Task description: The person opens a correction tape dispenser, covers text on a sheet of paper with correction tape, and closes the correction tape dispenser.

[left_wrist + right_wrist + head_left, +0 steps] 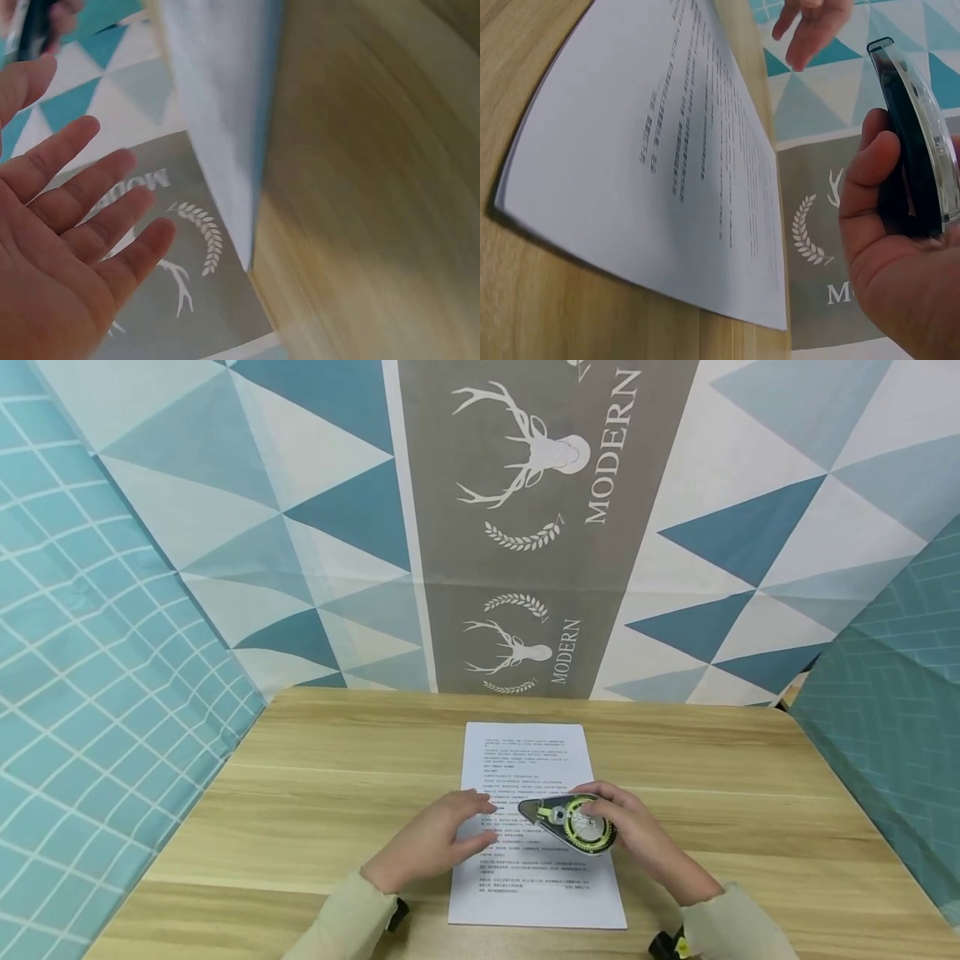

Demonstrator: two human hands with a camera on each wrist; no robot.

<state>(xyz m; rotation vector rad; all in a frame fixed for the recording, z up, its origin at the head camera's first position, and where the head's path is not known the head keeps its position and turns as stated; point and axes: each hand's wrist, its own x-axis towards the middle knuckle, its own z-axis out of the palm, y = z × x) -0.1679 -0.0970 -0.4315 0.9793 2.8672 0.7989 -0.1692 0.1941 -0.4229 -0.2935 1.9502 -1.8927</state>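
Observation:
My right hand (637, 831) grips a large correction tape dispenser (555, 827) with a black and lime-green body and a clear case. Its narrow tip points left, above a printed stack of paper (536, 906). In the right wrist view, the fingers curl round the dark underside of the dispenser (909, 135), which is held up off the sheets. My left hand (442, 831) hovers over the paper's left edge, fingers spread and pointing toward the dispenser's tip. The left wrist view shows the palm of that hand (67, 247) with nothing in it.
The paper lies on a wooden table (337, 760), its text lines running across. Behind the table hangs a patterned cloth (525, 560) with deer heads and triangles. Blue tiled-print sheets (97, 635) flank both sides. Black wrist straps (399, 914) show at the sleeves.

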